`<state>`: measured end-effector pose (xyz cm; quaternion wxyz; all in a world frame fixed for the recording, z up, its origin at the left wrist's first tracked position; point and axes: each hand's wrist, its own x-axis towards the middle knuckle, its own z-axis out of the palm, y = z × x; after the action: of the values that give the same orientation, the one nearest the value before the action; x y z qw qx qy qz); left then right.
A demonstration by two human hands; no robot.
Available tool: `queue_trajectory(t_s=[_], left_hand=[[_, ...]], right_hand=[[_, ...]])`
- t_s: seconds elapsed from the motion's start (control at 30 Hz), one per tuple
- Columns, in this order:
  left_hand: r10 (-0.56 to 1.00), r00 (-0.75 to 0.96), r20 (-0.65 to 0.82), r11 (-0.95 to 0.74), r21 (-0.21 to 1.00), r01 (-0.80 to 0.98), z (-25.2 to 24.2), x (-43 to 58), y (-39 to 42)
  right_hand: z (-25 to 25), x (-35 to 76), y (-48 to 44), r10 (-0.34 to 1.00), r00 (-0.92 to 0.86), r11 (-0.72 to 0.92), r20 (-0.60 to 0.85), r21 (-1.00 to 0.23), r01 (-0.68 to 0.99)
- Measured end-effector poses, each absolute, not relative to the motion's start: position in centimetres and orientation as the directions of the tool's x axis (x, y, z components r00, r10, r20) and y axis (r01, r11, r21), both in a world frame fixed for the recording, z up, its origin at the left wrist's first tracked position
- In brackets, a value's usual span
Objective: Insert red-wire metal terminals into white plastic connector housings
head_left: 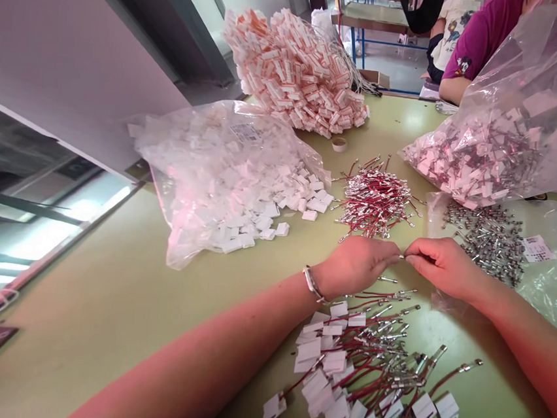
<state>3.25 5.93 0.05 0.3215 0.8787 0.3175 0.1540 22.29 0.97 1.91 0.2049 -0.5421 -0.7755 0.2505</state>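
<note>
My left hand point(354, 265), with a bracelet at its wrist, and my right hand point(443, 265) meet fingertip to fingertip above the table. Both are closed in a pinch. A tiny pale, silvery piece point(402, 256) shows between the fingertips; its kind is too small to tell. Just beyond my left hand lies a heap of short red wires point(375, 202) with metal terminals. Beside my right hand, several small metal-capped fuses point(494, 243) lie heaped on a plastic bag. Below my hands lie red leads point(381, 370) with silvery ends and white plastic housings point(322, 397).
A clear bag point(187, 180) spills white housings point(272, 215) at left. Behind it rises a large pile of orange-and-white pieces point(296, 73). Another filled clear bag point(491, 144) stands at right. A tape roll point(338, 144) lies between. A person in a purple sleeve point(482, 41) sits across.
</note>
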Motion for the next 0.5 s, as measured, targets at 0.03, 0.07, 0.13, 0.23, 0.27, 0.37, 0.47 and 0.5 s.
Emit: queue_trajectory(t_s=[0.03, 0.07, 0.13, 0.23, 0.27, 0.37, 0.47, 0.5], left_hand=[[0.644, 0.763, 0.057, -0.616, 0.63, 0.473, 0.1, 3.2, 5.9], [0.642, 0.765, 0.05, -0.632, 0.6, 0.49, 0.1, 3.2, 5.9], [0.647, 0.761, 0.045, -0.652, 0.549, 0.522, 0.2, 3.2, 5.9], [0.631, 0.776, 0.02, -0.698, 0.451, 0.556, 0.6, 3.2, 5.8], [0.615, 0.789, 0.009, -0.718, 0.419, 0.555, 0.8, 3.2, 5.7], [0.569, 0.822, -0.03, -0.751, 0.39, 0.533, 1.6, 3.1, 5.1], [0.589, 0.807, -0.046, -0.704, 0.461, 0.54, 2.1, 2.8, 4.7], [0.606, 0.794, -0.045, -0.678, 0.494, 0.545, 2.2, 2.7, 4.7]], right_hand=[[2.0, 22.3, 1.0, 0.946, -0.324, 0.254, 0.006, -0.634, 0.731], [2.1, 22.4, 1.0, 0.95, -0.31, 0.216, -0.031, -0.651, 0.728], [2.3, 22.7, 1.4, 0.954, -0.288, 0.158, -0.088, -0.668, 0.727], [2.4, 23.2, 2.5, 0.966, -0.258, 0.21, -0.004, -0.569, 0.795], [2.4, 23.3, 3.0, 0.965, -0.256, 0.25, 0.054, -0.48, 0.841], [2.1, 22.9, 4.8, 0.943, -0.316, 0.328, 0.104, -0.122, 0.937], [1.5, 21.6, 6.4, 0.912, -0.409, 0.404, 0.016, 0.135, 0.905], [1.3, 21.2, 6.8, 0.899, -0.438, 0.432, -0.007, 0.172, 0.885]])
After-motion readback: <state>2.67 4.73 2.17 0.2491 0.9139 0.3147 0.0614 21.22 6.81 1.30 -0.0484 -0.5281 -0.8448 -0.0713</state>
